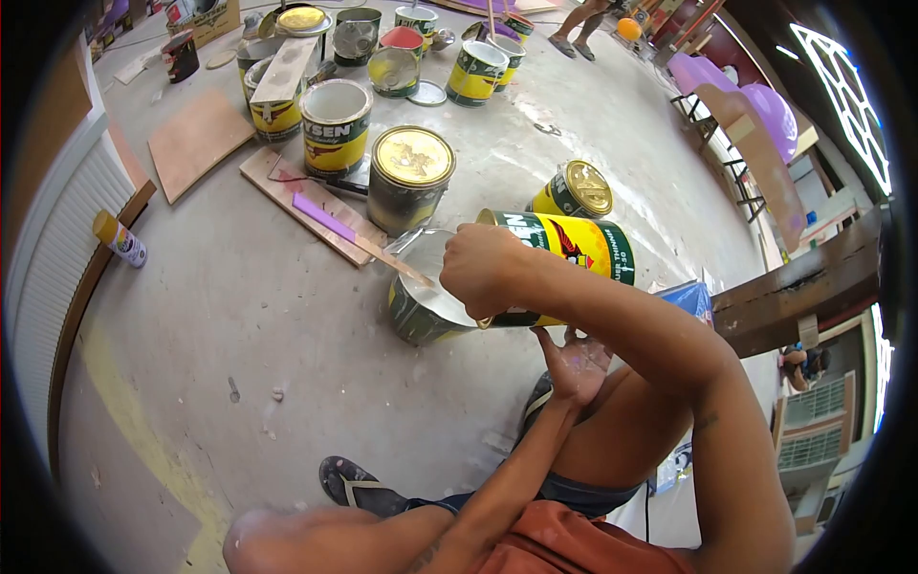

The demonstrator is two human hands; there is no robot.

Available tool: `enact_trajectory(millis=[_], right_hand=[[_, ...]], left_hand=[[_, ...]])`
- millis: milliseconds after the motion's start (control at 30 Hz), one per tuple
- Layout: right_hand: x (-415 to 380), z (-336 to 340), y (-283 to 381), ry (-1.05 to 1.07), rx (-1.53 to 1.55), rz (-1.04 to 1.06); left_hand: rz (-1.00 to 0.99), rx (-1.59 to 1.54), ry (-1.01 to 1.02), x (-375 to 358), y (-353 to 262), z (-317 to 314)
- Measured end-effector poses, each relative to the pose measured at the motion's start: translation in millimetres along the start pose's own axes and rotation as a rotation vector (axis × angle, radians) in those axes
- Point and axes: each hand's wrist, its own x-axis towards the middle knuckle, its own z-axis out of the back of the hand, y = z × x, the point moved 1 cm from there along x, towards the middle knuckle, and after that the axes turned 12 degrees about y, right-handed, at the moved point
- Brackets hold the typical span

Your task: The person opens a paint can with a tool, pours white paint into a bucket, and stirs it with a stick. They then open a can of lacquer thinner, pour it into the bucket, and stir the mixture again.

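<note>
A yellow and green can (583,247) lies tipped on its side in the air, its open end to the left. My right hand (490,270) is closed at its rim end. Below the can is my left hand (579,369), palm up, supporting it from underneath with the fingers partly hidden. Beneath the can's rim stands an open bucket (421,320) of whitish liquid. A wooden stick (394,262) leans in that bucket. No stream of liquid can be made out.
Closed cans (413,167) (572,191) and an open can (337,129) stand beyond the bucket. Boards (199,143) (306,212) lie on the floor at left, near a spray can (120,239). A metal beam (803,282) is at right. Another person's legs (579,29) show far back.
</note>
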Motion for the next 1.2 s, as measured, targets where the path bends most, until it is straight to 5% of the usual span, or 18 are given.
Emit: enact_trajectory(millis=[167,1200], right_hand=[[-4.1,0.5,0.0,-0.031,0.006,0.007],[-8.6,2.1,-0.4,-0.032,-0.002,0.027]], left_hand=[[-0.001,-0.065,0.125,0.1,-2.1,5.0],[0.016,0.073,0.036,2.0,-1.3,1.1]])
